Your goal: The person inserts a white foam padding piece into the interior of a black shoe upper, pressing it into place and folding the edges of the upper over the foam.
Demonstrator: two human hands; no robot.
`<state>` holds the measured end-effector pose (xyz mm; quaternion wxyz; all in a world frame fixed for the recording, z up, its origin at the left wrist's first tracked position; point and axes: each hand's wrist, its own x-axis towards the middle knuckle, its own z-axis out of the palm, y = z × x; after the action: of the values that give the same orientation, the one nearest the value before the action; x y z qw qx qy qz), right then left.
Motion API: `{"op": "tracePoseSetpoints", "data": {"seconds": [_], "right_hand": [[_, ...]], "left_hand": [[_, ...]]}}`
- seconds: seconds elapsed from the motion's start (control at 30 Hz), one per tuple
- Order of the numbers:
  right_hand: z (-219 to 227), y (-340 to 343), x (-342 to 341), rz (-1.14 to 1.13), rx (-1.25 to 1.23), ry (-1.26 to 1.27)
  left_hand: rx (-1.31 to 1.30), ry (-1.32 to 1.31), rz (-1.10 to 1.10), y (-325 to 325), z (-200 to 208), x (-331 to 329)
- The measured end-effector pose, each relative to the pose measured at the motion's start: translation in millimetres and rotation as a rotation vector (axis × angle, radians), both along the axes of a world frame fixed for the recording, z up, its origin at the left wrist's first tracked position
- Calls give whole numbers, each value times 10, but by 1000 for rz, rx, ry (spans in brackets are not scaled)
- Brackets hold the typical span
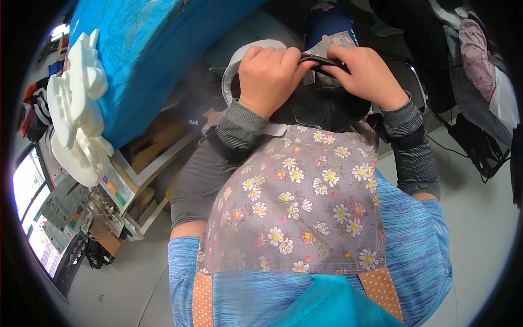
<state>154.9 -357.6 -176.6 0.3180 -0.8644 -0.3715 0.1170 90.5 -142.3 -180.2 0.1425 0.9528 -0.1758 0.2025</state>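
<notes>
My left hand [269, 79] and my right hand [365, 73] are raised close together in front of my chest. Both have their fingers curled around a dark, narrow band-like edge [325, 61], pinched between thumbs and fingers. Black cloth [316, 111] hangs below it; I cannot tell whether they are one piece. Beside my left hand a white curved rim [230, 76] shows, partly hidden behind the fingers. Past my right hand sits a navy item with light markings [329, 24], with a bit of grey floral cloth [340, 41] in front of it.
A large blue covered surface [141, 65] rises at the left, with white foam-like shapes [79, 109] beside it. Shelving [147, 174] and a cardboard box [105, 236] stand lower left. Clothes [476, 60] hang at the far right, above a dark item with cables [479, 144].
</notes>
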Motion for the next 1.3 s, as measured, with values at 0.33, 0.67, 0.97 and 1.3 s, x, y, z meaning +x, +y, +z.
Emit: {"op": "tracePoseSetpoints", "data": {"seconds": [0.33, 0.67, 0.97, 1.3], "right_hand": [[-185, 89, 24, 51, -47, -180], [-94, 92, 34, 104, 48, -81], [-208, 232, 88, 7, -49, -165], [-224, 37, 94, 92, 58, -129]], "left_hand": [[24, 12, -195, 89, -44, -110], [-118, -19, 15, 138, -25, -6], [-98, 51, 59, 325, 36, -47], [-5, 81, 217, 506, 341, -192]]}}
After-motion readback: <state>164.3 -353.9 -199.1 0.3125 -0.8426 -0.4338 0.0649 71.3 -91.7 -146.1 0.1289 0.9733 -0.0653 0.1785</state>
